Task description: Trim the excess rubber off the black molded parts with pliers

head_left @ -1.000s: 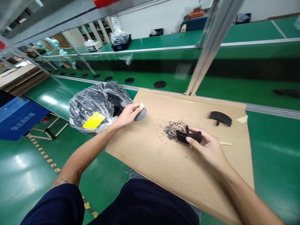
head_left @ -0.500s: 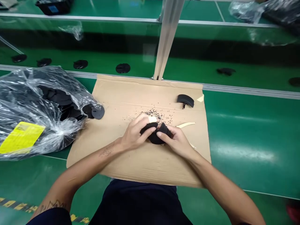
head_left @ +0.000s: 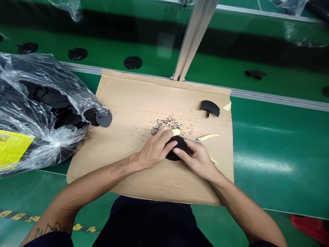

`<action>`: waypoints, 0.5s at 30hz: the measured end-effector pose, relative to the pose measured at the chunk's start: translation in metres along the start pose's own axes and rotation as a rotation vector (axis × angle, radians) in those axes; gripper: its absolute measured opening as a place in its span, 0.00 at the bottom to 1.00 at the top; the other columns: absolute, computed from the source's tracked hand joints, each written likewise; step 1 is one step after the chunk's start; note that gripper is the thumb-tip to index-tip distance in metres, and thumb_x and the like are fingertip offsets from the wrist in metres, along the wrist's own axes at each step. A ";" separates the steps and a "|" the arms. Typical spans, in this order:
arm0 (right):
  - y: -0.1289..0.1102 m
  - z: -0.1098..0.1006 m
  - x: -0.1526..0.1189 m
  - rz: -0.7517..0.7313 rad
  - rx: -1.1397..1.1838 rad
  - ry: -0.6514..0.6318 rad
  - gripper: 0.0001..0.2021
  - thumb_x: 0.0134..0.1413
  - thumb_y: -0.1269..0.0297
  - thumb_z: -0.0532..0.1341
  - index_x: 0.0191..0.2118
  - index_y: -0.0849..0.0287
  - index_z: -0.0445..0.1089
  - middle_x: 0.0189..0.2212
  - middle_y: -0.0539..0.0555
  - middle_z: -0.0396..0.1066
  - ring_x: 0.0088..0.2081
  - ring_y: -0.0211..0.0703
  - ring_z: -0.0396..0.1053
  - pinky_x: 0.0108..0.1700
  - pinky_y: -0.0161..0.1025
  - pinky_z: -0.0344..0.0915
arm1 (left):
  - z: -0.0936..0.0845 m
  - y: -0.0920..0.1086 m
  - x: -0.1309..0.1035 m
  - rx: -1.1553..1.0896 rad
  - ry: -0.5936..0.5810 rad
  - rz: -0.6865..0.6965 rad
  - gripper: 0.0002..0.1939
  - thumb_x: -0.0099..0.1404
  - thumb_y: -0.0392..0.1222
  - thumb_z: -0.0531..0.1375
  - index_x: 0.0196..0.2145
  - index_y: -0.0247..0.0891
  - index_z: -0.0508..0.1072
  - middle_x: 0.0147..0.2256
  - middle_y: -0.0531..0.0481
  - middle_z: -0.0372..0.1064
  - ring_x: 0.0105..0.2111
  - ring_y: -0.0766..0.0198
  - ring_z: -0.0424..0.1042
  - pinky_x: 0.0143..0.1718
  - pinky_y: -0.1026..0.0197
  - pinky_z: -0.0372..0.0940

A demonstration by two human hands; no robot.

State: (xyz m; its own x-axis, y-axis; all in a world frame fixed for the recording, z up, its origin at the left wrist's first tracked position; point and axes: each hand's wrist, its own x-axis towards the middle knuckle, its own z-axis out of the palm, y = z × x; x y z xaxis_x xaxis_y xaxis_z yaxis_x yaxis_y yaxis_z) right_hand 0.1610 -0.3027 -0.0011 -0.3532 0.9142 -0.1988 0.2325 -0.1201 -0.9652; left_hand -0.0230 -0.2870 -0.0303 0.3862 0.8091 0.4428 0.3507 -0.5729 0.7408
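Centre frame: our left hand (head_left: pixel 155 150) and right hand (head_left: pixel 201 160), fingers gripping a round black disc (head_left: pixel 179 143); open room separates it from the lower edge of the brown cardboard sheet (head_left: pixel 167 183).

Cardboard (head_left: pixel 123 139) open between bag (head_left: pixel 63 142), left hand (head_left: pixel 156 148); post (head_left: pixel 195 41) obstructs beyond.

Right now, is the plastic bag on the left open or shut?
Open: the bag gapes, showing dark discs inside, and one disc pokes out over the cardboard.
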 end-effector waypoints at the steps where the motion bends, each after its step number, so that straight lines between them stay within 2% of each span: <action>1: 0.000 0.000 0.000 -0.017 -0.014 0.000 0.18 0.60 0.45 0.64 0.36 0.58 0.71 0.28 0.49 0.67 0.31 0.38 0.62 0.32 0.35 0.63 | 0.000 0.000 0.000 -0.005 0.002 -0.002 0.14 0.78 0.46 0.49 0.53 0.38 0.68 0.44 0.44 0.70 0.43 0.61 0.72 0.44 0.59 0.72; 8: 0.000 0.000 -0.001 -0.055 -0.080 0.018 0.20 0.63 0.43 0.60 0.38 0.58 0.72 0.31 0.51 0.70 0.33 0.41 0.65 0.34 0.36 0.65 | 0.004 0.004 -0.002 -0.006 0.026 -0.017 0.15 0.78 0.46 0.49 0.54 0.39 0.68 0.43 0.44 0.70 0.44 0.60 0.72 0.45 0.57 0.72; 15: -0.002 0.001 -0.002 -0.068 -0.080 0.023 0.18 0.64 0.46 0.60 0.38 0.58 0.72 0.31 0.52 0.70 0.33 0.41 0.65 0.35 0.36 0.65 | 0.005 0.004 -0.003 0.008 0.052 -0.003 0.14 0.78 0.46 0.49 0.54 0.39 0.68 0.44 0.44 0.70 0.44 0.59 0.72 0.45 0.57 0.71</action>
State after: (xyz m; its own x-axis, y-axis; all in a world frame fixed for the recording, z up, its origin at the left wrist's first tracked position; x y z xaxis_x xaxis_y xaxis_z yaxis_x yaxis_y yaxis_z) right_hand 0.1601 -0.3047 0.0008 -0.3503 0.9278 -0.1287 0.2808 -0.0271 -0.9594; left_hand -0.0184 -0.2929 -0.0311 0.3405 0.8167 0.4659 0.3590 -0.5709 0.7383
